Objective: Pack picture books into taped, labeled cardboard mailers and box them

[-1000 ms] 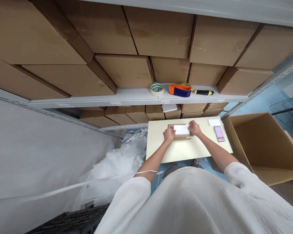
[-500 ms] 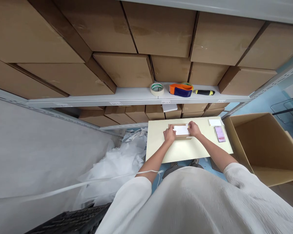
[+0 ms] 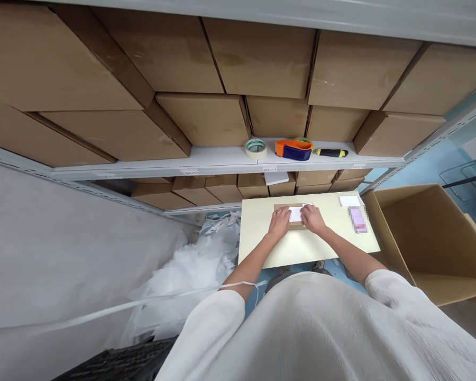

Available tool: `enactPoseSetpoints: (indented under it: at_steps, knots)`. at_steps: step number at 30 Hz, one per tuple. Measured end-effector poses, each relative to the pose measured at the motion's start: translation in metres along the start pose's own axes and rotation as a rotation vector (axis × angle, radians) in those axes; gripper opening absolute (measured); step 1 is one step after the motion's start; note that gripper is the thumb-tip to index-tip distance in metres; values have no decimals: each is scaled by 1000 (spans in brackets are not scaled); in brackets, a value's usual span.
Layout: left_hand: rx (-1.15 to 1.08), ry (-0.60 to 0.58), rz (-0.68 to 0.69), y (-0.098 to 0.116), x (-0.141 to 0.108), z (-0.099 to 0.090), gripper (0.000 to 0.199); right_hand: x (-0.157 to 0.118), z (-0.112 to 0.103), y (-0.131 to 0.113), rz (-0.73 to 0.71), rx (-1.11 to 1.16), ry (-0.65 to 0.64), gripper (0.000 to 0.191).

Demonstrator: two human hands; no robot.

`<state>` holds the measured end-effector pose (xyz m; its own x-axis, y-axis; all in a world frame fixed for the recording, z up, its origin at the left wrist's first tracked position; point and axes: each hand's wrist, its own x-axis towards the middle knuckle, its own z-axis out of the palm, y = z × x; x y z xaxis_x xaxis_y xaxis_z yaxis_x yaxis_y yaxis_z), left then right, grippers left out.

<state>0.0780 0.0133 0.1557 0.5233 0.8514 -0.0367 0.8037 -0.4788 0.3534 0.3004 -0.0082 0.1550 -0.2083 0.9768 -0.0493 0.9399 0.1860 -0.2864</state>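
Note:
A small brown cardboard box [image 3: 297, 227] lies on the pale yellow table [image 3: 262, 254]. On its top is a white paper [image 3: 295, 214]. My left hand [image 3: 280, 222] rests flat over the paper's left end, its fingers spread on the box. Over the right end lies my right hand [image 3: 312, 218], palm down with fingers apart. Both hands touch the paper and hold nothing between their fingers. Parts of the box and paper are hidden beneath them.
A white pad [image 3: 349, 201] and a purple, pixelated item [image 3: 358, 219] lie at the table's right. On the shelf [image 3: 222, 154] are a tape roll [image 3: 256, 148], an orange-blue tape dispenser [image 3: 294, 150] and a cutter [image 3: 331, 153]. A large open carton [image 3: 432, 233] stands right.
Both hands have moved from gripping the paper's ends to lying over it, with fingers spread inward. The view has shifted slightly.

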Motion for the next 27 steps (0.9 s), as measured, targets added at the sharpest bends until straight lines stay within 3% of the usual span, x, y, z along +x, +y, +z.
enactPoseSetpoints:
  at_steps: [3, 6, 10, 18, 23, 27]
  knots:
    - [21, -76, 84, -7, -1, 11, 62, -10, 13, -3, -134, -50, -90, 63]
    - [30, -136, 83, -15, -2, 22, 69, -16, 24, 0, -167, -121, -179, 82]
    - [41, -142, 58, -23, -4, 31, 79, -18, 34, 7, -152, -181, -219, 88]
    - [22, -156, 29, -24, -3, 38, 83, -20, 44, 16, -124, -232, -170, 103]
    - [-3, -156, -7, -25, -2, 31, 88, -17, 38, 15, 0, -206, -207, 112]
    - [12, -219, -48, -29, 7, 9, 112, -11, 20, 19, 169, -153, -255, 123]
